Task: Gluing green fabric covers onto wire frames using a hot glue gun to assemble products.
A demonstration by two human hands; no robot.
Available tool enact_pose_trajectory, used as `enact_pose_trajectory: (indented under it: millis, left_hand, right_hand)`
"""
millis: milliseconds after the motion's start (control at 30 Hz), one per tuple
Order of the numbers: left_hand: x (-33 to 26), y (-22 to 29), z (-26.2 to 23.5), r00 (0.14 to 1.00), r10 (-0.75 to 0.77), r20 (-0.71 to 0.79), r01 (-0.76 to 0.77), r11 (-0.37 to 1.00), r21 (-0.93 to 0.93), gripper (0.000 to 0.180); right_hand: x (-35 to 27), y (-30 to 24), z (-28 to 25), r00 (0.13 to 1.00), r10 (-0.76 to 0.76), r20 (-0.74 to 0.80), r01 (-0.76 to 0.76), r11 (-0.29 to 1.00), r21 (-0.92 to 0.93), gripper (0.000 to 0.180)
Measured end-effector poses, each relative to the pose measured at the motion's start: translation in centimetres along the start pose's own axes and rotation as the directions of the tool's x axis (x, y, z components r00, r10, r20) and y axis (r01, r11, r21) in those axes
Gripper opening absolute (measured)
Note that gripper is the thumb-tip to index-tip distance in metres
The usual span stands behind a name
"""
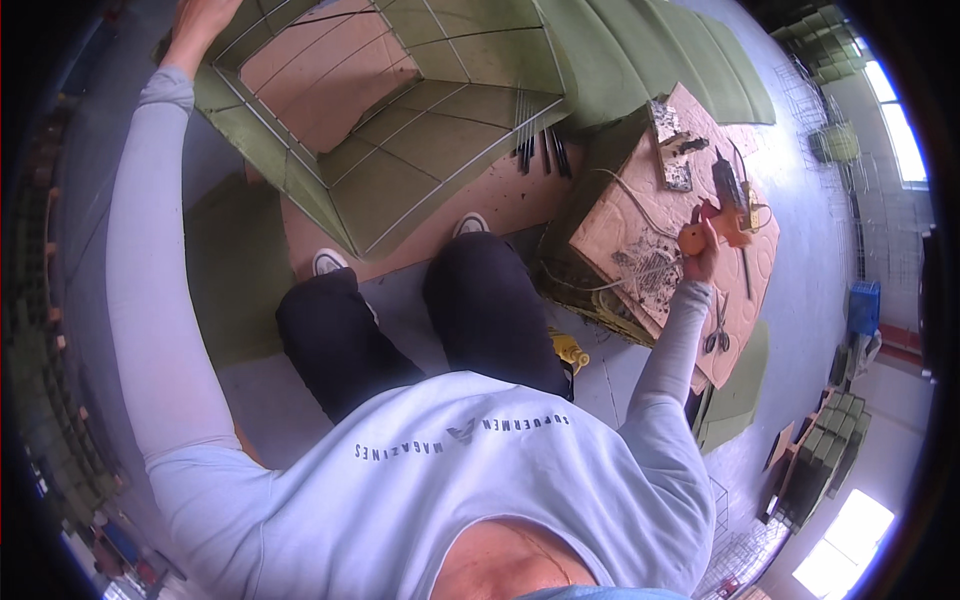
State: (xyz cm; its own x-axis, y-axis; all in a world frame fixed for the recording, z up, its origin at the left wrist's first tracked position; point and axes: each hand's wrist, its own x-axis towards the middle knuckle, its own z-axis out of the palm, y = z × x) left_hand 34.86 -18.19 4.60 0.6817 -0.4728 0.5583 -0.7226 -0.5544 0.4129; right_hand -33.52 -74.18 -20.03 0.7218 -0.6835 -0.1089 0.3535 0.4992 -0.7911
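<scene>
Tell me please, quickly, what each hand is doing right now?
Left hand: closed on the green wire-framed panel box's top edge.
Right hand: closed on an orange glue gun.

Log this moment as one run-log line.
left hand: grips wire frame top corner | right hand: on orange glue gun, cardboard-topped bench | scissors: idle

A workshop: wire frames (400, 130), green padding sheets (650, 60), stacked cushions (825, 450) and a tool-strewn cardboard bench (640, 250).

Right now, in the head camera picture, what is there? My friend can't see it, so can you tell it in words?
A person looks down at their own body: the right hand grips an orange glue gun over a cardboard-topped stand, while the left hand reaches up to the rim of a green felt-lined wire basket. Scissors lie on the cardboard, black rods beside the basket.
</scene>
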Motion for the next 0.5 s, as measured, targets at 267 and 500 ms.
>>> enact_pose_trajectory:
  millis: [267, 500]
  left_hand:
    - [-3.2, 11.6, 0.6, 0.982, 0.187, -0.032, -0.162, 0.912, 0.377, 0.038]
    - [-3.7, 12.9, 1.5, 0.991, 0.136, 0.014, -0.132, 0.923, 0.363, 0.039]
  right_hand:
    - [-3.8, 1.6, 15.0, 0.963, -0.098, 0.249, 0.144, 0.974, -0.174, 0.053]
    - [-10.7, 10.2, 26.9, 0.867, 0.359, 0.345, -0.152, 0.851, -0.503, 0.048]
